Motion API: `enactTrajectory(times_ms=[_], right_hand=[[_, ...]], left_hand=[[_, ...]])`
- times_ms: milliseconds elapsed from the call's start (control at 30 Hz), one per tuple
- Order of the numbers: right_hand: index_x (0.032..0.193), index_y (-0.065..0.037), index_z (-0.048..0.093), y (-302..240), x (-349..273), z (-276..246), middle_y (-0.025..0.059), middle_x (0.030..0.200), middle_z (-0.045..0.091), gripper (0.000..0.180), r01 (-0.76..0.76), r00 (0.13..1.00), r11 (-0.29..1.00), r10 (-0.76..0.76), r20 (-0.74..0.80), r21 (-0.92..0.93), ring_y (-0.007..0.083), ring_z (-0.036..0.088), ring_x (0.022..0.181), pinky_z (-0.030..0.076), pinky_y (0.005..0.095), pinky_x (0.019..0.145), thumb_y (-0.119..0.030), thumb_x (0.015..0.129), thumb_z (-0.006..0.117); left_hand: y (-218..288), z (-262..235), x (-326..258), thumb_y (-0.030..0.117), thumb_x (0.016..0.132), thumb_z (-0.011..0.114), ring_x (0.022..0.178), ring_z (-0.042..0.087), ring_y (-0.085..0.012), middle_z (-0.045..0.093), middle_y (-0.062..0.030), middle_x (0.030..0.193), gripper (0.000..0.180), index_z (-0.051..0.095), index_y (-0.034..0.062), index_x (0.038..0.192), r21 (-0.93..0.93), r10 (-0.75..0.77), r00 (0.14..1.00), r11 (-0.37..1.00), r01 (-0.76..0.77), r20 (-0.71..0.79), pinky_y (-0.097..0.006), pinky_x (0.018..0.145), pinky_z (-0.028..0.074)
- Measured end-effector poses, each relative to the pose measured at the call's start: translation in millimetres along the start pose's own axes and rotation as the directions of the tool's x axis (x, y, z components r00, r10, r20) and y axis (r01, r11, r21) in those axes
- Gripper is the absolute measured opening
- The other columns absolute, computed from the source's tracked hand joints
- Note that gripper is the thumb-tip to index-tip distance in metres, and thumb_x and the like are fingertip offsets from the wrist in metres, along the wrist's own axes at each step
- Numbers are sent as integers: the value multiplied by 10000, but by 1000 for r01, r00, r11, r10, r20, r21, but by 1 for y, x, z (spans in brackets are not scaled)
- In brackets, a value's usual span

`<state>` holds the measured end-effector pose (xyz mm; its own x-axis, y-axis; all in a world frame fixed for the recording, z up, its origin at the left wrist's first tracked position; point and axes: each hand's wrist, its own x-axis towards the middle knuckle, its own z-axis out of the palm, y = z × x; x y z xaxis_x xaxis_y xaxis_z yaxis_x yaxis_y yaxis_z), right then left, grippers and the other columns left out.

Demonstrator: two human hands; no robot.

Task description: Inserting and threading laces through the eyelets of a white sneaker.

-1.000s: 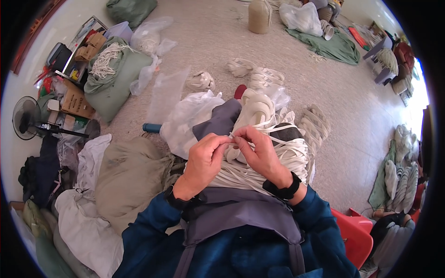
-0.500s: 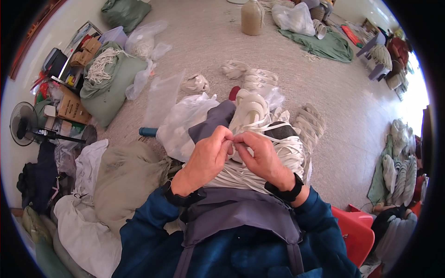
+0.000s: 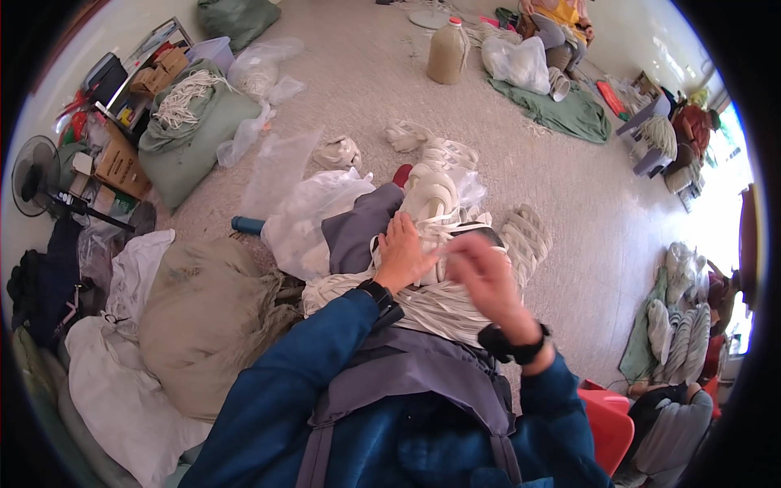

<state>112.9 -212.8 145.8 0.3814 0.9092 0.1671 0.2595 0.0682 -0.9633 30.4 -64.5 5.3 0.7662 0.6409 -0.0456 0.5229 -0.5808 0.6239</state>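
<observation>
A loose heap of white flat cords (image 3: pixel 435 313) lies across my lap, with a thick bundle of looped white cord (image 3: pixel 431 195) just beyond it. My left hand (image 3: pixel 403 254) rests on the cords, its fingers stretched out toward the bundle. Close to its right, my right hand (image 3: pixel 490 281) is raised over the heap; motion smears its fingers, so whether they hold a strand does not show. A dark rounded thing (image 3: pixel 486 233), partly covered by cords, is just beyond the right hand. Grey cloth (image 3: pixel 362 228) lies beside the left hand.
White plastic bags (image 3: pixel 313 215) and a blue-green cylinder (image 3: pixel 247 225) lie left of the bundle. Beige and white sacks (image 3: pixel 215 317) are at my left, near a standing fan (image 3: pixel 37 175). A red stool (image 3: pixel 606 427) stands at my right. Other people (image 3: pixel 561 28) sit farther off.
My hands, which met fingertip to fingertip above the cords, have parted. The left has flattened onto the cords; the right has moved rightward and is blurred. The view has shifted slightly.
</observation>
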Motion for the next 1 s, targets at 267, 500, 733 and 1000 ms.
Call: enactTrajectory(times_ms=[267,500,733,1000], right_hand=[[1031,-62,471,-187,-41,-73,30,715,503,245,535,836,840,-511,-201,86,82,478,526,451,263,453,-203,990,667],[1061,-6,491,-166,-14,-67,37,738,509,179,427,875,904,-403,-270,34,70,431,534,433,244,455,-179,1052,536],[1096,15,502,-140,10,-70,21,735,476,149,357,913,916,-300,-278,182,67,406,529,421,228,478,-130,1064,481],[1131,19,591,-73,17,-120,41,841,576,158,58,884,998,-61,-464,-21,85,537,667,463,254,651,-88,1031,531]], left_hand=[[0,0,-4,483,800,730,1465,265,-445,265,-300,1569,1079,187,-102,1526,-7,-57,998,998,57,-2,-659,1141,245],[-9,-33,-20,461,794,761,1442,323,-417,323,-310,1541,1000,305,-110,1476,-68,44,998,997,-40,48,-627,1151,266],[62,-90,-45,320,863,776,1303,511,-388,556,-216,1366,803,384,-20,1476,-362,693,698,614,-702,-179,-483,1144,339],[21,-50,-48,84,950,620,884,614,-411,620,-187,883,112,587,-12,999,-555,584,811,668,-495,-19,-472,802,492]])
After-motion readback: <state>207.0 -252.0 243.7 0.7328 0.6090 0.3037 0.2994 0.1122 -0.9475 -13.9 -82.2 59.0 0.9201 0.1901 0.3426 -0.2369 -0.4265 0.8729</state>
